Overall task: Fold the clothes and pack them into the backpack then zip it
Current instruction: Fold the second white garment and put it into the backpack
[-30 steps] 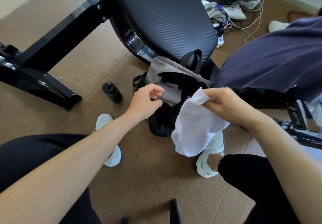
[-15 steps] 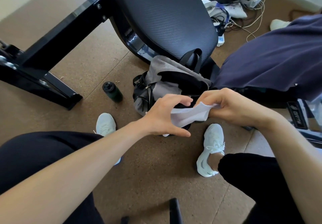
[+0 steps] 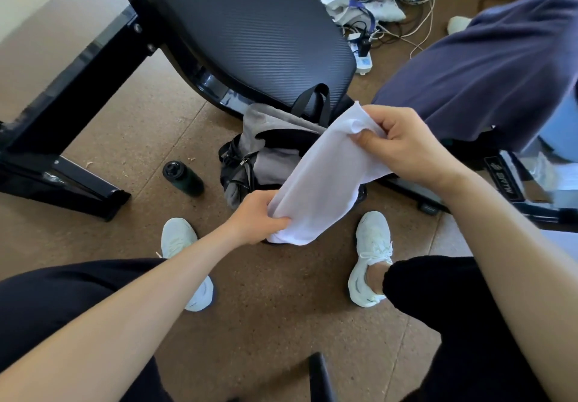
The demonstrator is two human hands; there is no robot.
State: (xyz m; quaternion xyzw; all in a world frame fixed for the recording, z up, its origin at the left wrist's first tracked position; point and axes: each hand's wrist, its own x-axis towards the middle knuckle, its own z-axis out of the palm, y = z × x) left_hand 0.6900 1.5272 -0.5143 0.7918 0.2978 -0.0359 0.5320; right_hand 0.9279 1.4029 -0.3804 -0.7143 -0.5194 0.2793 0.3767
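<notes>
A white garment (image 3: pixel 322 179) is stretched between both my hands above the floor. My right hand (image 3: pixel 403 148) pinches its upper end, my left hand (image 3: pixel 256 220) grips its lower end. Behind and under it a grey and black backpack (image 3: pixel 269 154) stands open on the floor, its black handle (image 3: pixel 312 98) leaning against a bench pad. The garment hides the right part of the backpack's opening. A dark navy garment (image 3: pixel 488 70) lies draped on the right.
A black padded bench (image 3: pixel 250 32) fills the top middle, with its frame (image 3: pixel 62 120) at the left. A dark bottle (image 3: pixel 183 178) lies on the cork floor by the backpack. Cables and a power strip (image 3: pixel 364 60) lie at the back. My white shoes (image 3: pixel 372 254) flank the backpack.
One second ago only my right hand held the hanging white garment. My left hand came across, took its lower end, and the cloth is now pulled out between both hands.
</notes>
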